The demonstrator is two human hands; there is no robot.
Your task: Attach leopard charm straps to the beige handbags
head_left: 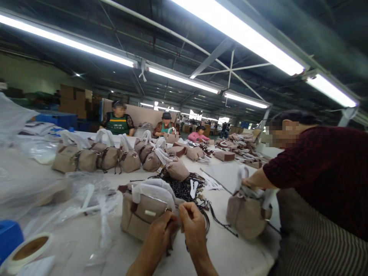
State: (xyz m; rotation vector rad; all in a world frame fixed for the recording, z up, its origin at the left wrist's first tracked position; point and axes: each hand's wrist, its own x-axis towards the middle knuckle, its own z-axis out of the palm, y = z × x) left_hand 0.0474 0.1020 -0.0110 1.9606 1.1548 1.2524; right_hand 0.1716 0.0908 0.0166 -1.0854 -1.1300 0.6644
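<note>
A taupe handbag (pixel 138 218) stands upright on the table in front of me, its handles (pixel 155 189) wrapped in white material and a small pale label on its front. At the bag's right side, my left hand (pixel 161 232) is closed in a pinch, its wrist crossing the front of the bag. Just right of it, my right hand (pixel 192 222) is pinched shut too, fingertips close to the left ones. Whatever lies between the fingers is too small to make out. Behind the bag is a heap of dark straps and cords (pixel 179 186) with white strips on it.
Several similar bags (pixel 129 161) stand in a row farther back. On the right, a co-worker (pixel 322 176) leans over another bag (pixel 244 216). Clear plastic bags (pixel 94 207), a tape roll (pixel 30 249) and a blue object (pixel 10 235) lie left. Several people sit across the table.
</note>
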